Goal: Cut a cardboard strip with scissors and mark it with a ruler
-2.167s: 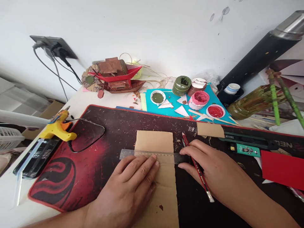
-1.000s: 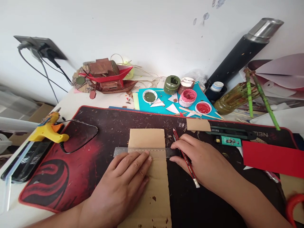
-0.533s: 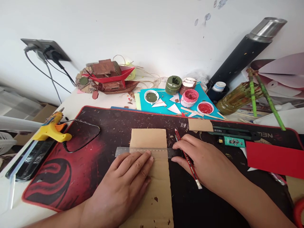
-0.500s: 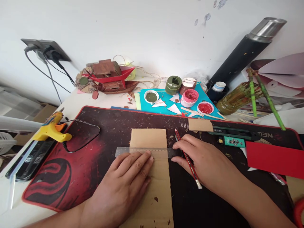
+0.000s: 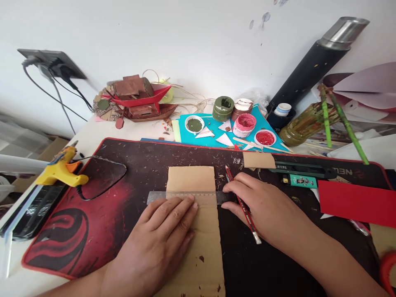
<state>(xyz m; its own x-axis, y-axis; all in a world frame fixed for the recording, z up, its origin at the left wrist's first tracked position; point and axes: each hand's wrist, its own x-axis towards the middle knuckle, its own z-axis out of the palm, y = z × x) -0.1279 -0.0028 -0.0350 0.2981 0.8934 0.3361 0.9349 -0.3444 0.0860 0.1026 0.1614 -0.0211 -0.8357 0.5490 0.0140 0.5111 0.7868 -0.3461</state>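
Note:
A strip of brown cardboard (image 5: 202, 243) lies lengthwise in front of me, with a clear ruler (image 5: 204, 198) set across it near its far end. My left hand (image 5: 163, 231) rests flat on the ruler and cardboard, fingers stretched out and pressing down. At the ruler's right end, the thumb and fingertips of my right hand (image 5: 262, 202) grip its edge. A red and black pencil (image 5: 246, 214) is also held in that hand, slanting across the palm side with its eraser end towards me. Part of the ruler is hidden under my left fingers.
A black and red desk mat (image 5: 102, 165) carries a yellow glue gun (image 5: 64, 169) at left. Paint jars (image 5: 223, 108) stand on blue sheets behind, beside model boats (image 5: 136, 97). To the right are a utility knife (image 5: 303, 170), a lighter (image 5: 299, 181), red card (image 5: 355, 203) and a flask (image 5: 312, 62).
The whole view has shifted slightly, so things sit a little further left. Both hands, the ruler, the pencil and the cardboard keep practically the same positions relative to one another.

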